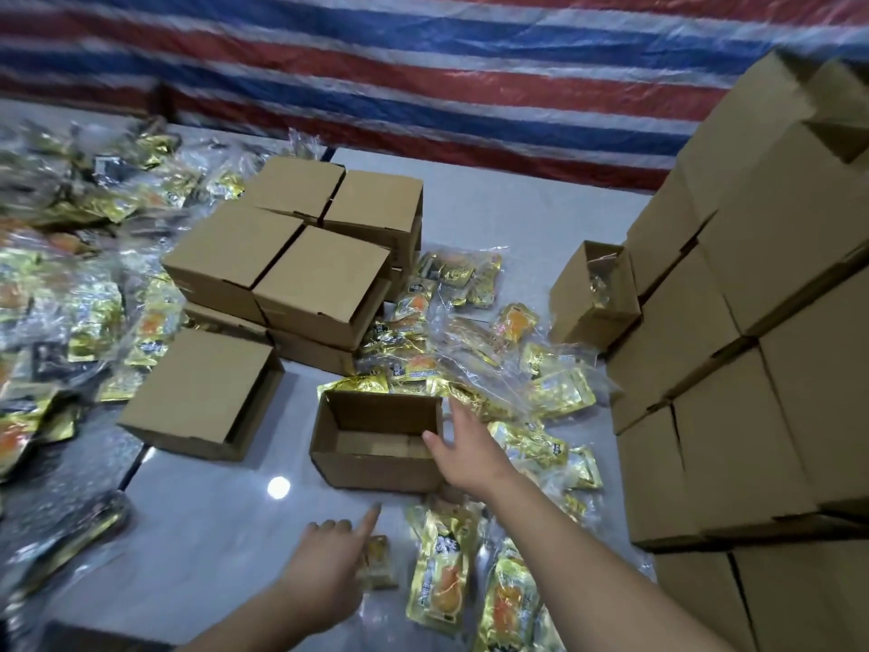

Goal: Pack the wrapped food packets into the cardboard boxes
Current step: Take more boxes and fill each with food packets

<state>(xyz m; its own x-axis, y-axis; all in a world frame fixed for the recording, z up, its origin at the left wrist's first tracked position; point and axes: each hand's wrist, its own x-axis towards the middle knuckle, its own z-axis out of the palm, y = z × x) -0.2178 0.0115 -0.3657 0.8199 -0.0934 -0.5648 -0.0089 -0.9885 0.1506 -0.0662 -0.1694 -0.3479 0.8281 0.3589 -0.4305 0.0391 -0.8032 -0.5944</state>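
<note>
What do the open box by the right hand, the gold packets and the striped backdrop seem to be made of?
Open box: plain brown cardboard, matte, folded flaps. Gold packets: glossy foil-look plastic film with clear crinkled edges catching glare. Striped backdrop: likely woven plastic tarpaulin, creased with slight sheen.

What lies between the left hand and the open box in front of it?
In the head view, only bare grey tabletop separates the left hand from the open box; a small packet lies just right of that hand.
</note>
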